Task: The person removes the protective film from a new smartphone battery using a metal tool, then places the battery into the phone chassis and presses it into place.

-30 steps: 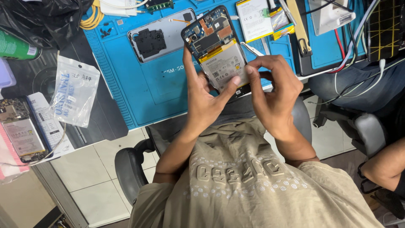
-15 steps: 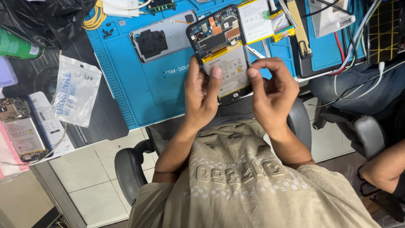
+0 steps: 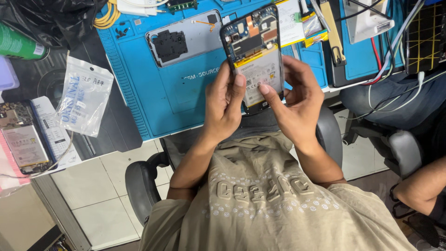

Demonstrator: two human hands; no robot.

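Opened black smartphone with its back cover off, yellow-edged pale battery and circuit board exposed [image 3: 254, 56], held up above the blue silicone repair mat [image 3: 186, 88]. Left hand [image 3: 223, 104] wraps the phone's left edge, thumb tip pressed on the battery face; closed on the phone. Right hand [image 3: 295, 100] cups the right edge, forefinger tip also on the battery, other fingers curled behind; closed on it too. Phone sits between both hands, lower half covered by them, top half sticking out over the mat.

Judgement: pressing the battery calls for flat fingertip pressure, even on both sides, frame supported from behind, clear of the board and flex strips.

On the mat left of the phone: grey detached back cover with black camera module [image 3: 183, 39]. Off the mat's left edge: clear plastic parts bag [image 3: 83, 95].
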